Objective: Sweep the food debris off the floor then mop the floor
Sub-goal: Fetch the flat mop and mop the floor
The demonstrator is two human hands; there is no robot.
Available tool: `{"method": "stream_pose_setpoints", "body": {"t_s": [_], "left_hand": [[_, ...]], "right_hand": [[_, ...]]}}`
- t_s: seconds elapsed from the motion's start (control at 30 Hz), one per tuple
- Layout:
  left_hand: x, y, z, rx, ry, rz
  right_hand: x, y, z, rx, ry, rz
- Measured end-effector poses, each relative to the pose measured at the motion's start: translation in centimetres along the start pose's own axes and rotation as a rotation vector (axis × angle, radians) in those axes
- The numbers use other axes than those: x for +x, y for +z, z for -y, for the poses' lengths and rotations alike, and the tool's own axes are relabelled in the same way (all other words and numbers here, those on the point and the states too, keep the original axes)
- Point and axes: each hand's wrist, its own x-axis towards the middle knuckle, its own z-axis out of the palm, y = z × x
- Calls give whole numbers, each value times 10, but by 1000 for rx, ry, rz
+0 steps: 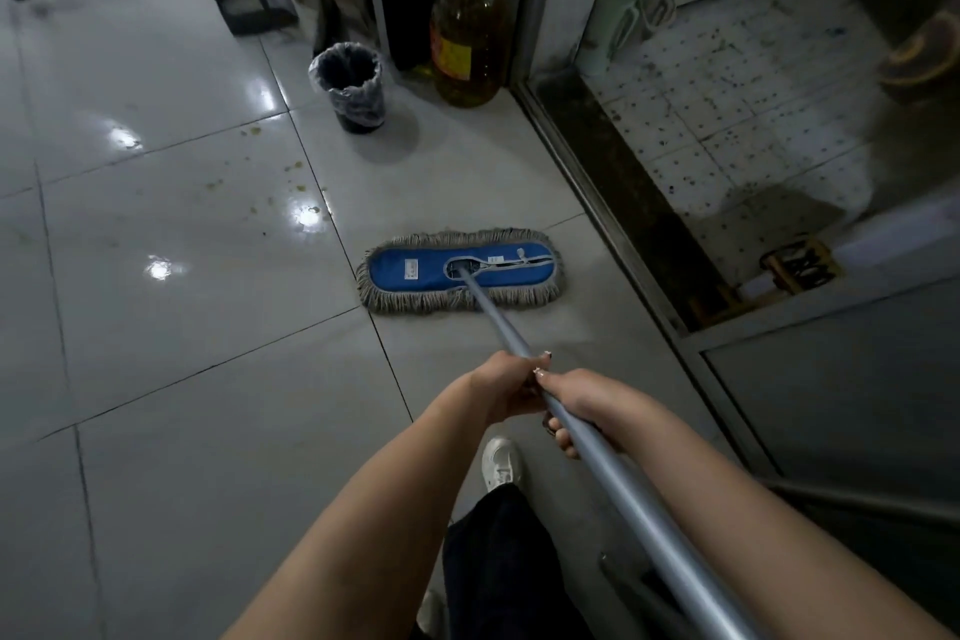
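Hands: both curl tightly round the mop handle. The left hand is in front and the right hand sits just behind it, thumbs touching.
Mop head: the mop head lies flat on the floor at about 12 o'clock from the hands, a shade toward 11, well apart from them down the pole.
Long axis: the head lies crosswise, 9 to 3 o'clock. The handle runs from 5 o'clock beside the person up to the middle of the head.
Nearer hand: the left, being further along the pole. The right looks placed to steer from behind.
Food spots: yellowish food spots dot the tiles at about 10 to 11 o'clock from the head, near it but clear of its fringe.
Step judged: this looks like mopping. The dustpan stands far off at 11 o'clock.
Next move: probably a push forward and leftward, keeping the head square so its full width crosses the spots.
Watch: the bin and oil bottle stand at 12 o'clock beyond the head.
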Motion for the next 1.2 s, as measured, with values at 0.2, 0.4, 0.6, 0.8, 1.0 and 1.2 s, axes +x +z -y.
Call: {"method": "stream_pose_setpoints", "body": {"t_s": [0.2, 0.4, 0.6, 0.8, 1.0, 1.2], "left_hand": [[27, 22, -73, -31, 21, -53], [51, 34, -128, -65, 51, -74], [64, 38, -173, -120, 117, -62], [88, 55, -230, -151, 49, 50], [120, 62, -305, -239, -87, 136], [151, 42, -373, -389, -25, 64]], "right_hand": [[17, -50, 70, -66, 3, 63], [29, -88, 126, -131, 20, 83], [41, -111, 175, -206, -23, 65], [45, -164, 234, -335, 19, 98], [46, -220, 306, -397, 164, 184], [45, -242, 410, -386, 295, 373]]}}
